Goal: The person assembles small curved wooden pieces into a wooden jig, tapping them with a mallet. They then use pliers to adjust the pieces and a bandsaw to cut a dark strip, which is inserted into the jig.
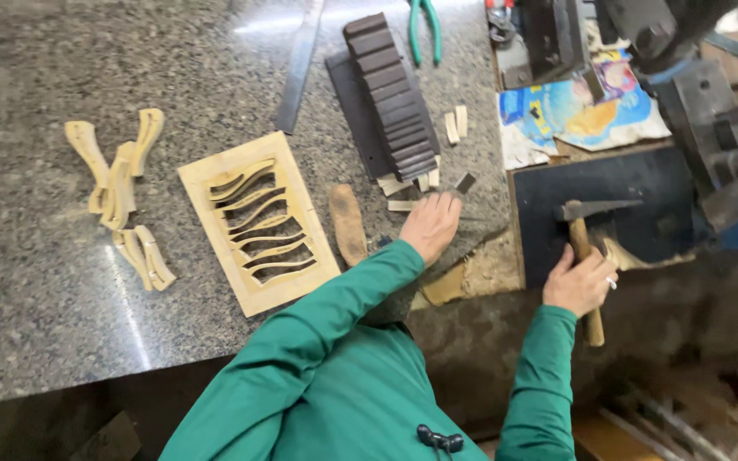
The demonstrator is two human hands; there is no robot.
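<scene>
Your right hand is clamped mid-handle on the head-heavy hammer, left hand rests fingers-down, loosely closed, on small light wood chips on the desk

left hand fingertips blurred | pliers cut off, probably

Hammer: wooden handle, dark metal head, head resting flat on black mat, handle gripped. Small dark wood piece: tilted, on granite surface beside fingertips.
</scene>
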